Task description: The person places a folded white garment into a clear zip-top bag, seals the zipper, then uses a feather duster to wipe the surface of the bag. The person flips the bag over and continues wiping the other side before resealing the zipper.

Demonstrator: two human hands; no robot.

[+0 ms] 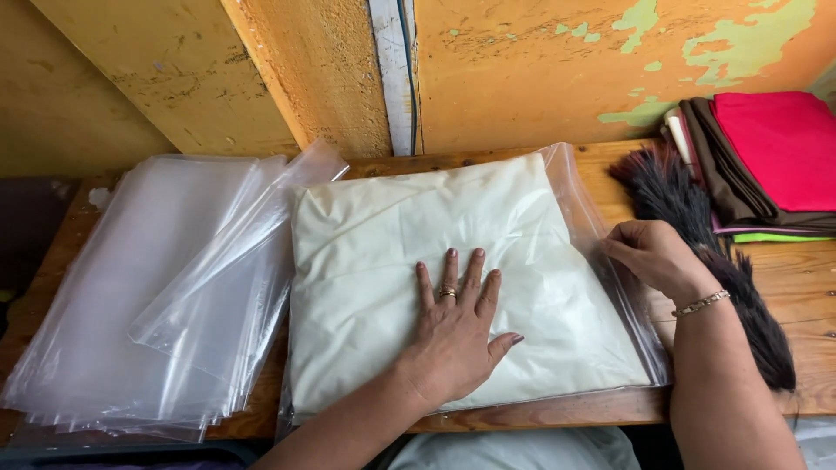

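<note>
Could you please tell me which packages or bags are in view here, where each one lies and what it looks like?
Filled bag: table centre, clear plastic around a square cream cloth, left hand flat on it, right hand at its edge.
Empty bags: stacked at left, clear, flat, rectangular.
No labels, signs or screens.

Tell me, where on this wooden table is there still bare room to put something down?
Bare wood shows on the table at the right, between the dark feather duster and the folded cloth stack, and below that stack. The left is covered by clear bags; the middle by the bagged white cloth under both hands.
</note>
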